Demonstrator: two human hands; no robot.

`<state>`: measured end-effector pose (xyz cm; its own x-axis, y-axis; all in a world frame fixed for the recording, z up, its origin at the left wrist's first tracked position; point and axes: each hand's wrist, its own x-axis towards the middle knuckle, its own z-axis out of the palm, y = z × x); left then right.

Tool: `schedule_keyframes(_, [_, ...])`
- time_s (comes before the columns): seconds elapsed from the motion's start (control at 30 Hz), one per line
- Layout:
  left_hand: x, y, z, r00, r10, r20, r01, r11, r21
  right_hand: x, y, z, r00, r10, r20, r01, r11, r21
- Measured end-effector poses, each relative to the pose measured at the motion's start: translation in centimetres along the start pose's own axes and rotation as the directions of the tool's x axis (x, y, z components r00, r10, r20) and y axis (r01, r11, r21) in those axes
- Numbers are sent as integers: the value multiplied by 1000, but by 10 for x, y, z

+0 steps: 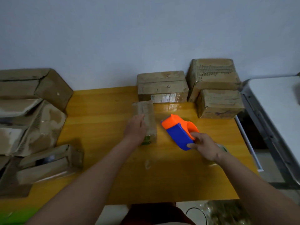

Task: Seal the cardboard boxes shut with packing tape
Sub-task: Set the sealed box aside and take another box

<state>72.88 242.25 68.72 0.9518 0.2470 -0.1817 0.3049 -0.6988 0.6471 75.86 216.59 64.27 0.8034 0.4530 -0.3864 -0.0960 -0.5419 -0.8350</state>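
Head view looks down on a yellow counter [103, 127]. Near its centre lies a small cardboard box [145, 117], long axis pointing toward twelve o'clock. The left hand [135, 129] rests flat on the box's top, fingers [140, 118] straight and relaxed, pressing rather than clasping. At three o'clock from the box, just beside it but not touching, sits the tape dispenser [178, 131], orange at its far end and blue at its near end. The right hand [203, 147] grips the blue end, fingers curled around it.

At twelve o'clock, against the wall, stands a closed box marked with a handwritten 4 [162, 86]. At two o'clock are a larger closed box [212, 73] and a smaller one [219, 103] in front of it. At nine o'clock a heap of worn boxes [30, 111] is stacked, some with flaps loose. A white table [279, 101] stands beyond the counter's edge at three o'clock.
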Motion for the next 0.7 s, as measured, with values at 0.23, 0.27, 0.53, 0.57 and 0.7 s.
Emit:
schedule_keyframes(0.23, [-5, 53, -21, 912, -20, 409, 174, 923, -342, -27, -15, -14, 992, -65, 111, 62, 998, 33])
schedule_keyframes(0.27, [-6, 52, -22, 909, -12, 418, 172, 922, -348, -28, -14, -15, 992, -51, 116, 47, 998, 34])
schedule_keyframes(0.53, [-12, 30, -15, 863, -86, 498, 391, 739, -549, -28, -21, -4, 988, 54, 146, -84, 975, 205])
schedule_keyframes(0.57, [-12, 24, -16, 845, -124, 520, 461, 661, -592, -28, -22, -3, 986, 51, 159, -85, 972, 219])
schedule_keyframes(0.7, [-15, 4, -16, 798, -171, 578, 574, 509, -642, -28, -33, -2, 978, 25, 206, -69, 976, 209])
